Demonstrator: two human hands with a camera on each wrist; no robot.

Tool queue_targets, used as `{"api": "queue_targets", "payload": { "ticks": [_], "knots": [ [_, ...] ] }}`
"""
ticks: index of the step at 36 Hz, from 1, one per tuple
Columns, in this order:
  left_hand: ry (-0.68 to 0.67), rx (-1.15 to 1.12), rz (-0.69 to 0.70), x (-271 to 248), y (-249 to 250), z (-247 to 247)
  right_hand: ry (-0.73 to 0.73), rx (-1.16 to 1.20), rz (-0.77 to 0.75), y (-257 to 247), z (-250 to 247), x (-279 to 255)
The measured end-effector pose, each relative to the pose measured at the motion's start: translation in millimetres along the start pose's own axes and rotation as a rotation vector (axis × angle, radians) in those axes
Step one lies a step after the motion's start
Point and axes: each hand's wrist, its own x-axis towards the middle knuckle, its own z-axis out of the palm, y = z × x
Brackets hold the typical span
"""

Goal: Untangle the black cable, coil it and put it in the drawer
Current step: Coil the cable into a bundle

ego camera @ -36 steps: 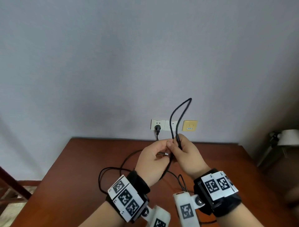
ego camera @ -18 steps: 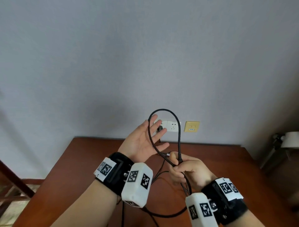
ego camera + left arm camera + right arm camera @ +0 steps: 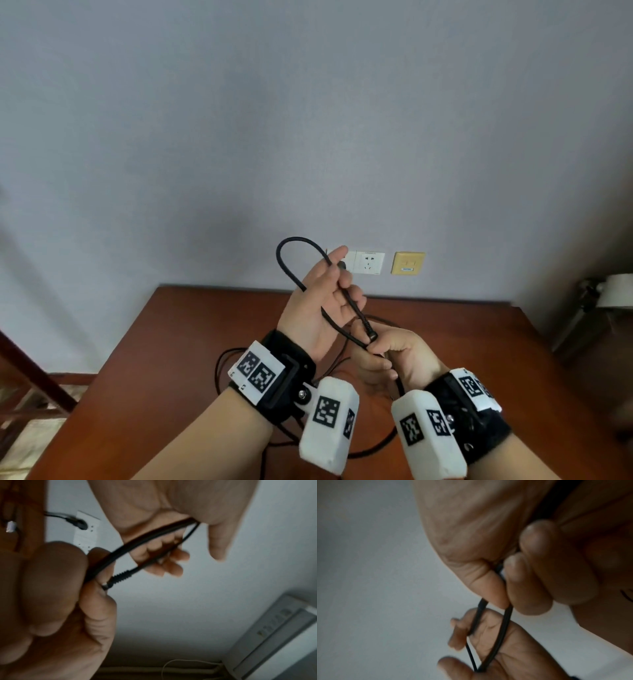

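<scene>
The grip is split between two hands. In the head view the right hand (image 3: 394,356) is curled into a fist and the black cable (image 3: 291,267) is pinched in it just below its ribbed plug end (image 3: 368,330). The left hand (image 3: 322,308) is raised with the palm turned toward the camera, its fingers (image 3: 342,274) bent round the loop of cable that arches up and to the left of them. Both hands are held above the brown surface (image 3: 171,359), where further slack of the cable is seen lying in curves beneath the wrists. On the far wall a white socket plate (image 3: 368,262) and a yellow plate (image 3: 407,263) are mounted side by side, with a black plug (image 3: 341,265) partly hidden behind the left fingers.

In the left wrist view two strands of the cable (image 3: 145,538) are seen running across the left palm (image 3: 171,507), with the fingers (image 3: 164,555) curled over them. The ribbed plug end (image 3: 122,578) is held against the right hand (image 3: 51,601) by its thumb. The picture is blurred.

In the right wrist view the cable (image 3: 506,622) is clamped between the right thumb (image 3: 488,585) and fingers (image 3: 530,581), and its loop is carried down to the left hand (image 3: 496,649), whose fingers are bent round it.
</scene>
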Motion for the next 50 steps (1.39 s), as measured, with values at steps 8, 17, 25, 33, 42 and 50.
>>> {"api": "queue_targets", "payload": {
  "ticks": [8, 17, 25, 33, 42, 50],
  "knots": [
    [0.342, 0.217, 0.174, 9, 12, 9, 0.346, -0.548, -0.094, 4, 5, 0],
    [0.276, -0.169, 0.077, 14, 29, 6, 0.496, -0.91, -0.237, 0, 9, 15],
    [0.181, -0.159, 0.136, 10, 38, -1, 0.458, -1.047, -0.195, 6, 10, 16],
    [0.242, 0.136, 0.358, 10, 31, 4, 0.473, -1.303, -0.244, 9, 11, 23],
    [0.187, -0.097, 0.205, 11, 44, 1, 0.522, -1.3, -0.271, 10, 9, 22],
    [0.224, -0.072, 0.266, 8, 38, 5, 0.507, -1.195, -0.231, 13, 14, 28]
  ]
}}
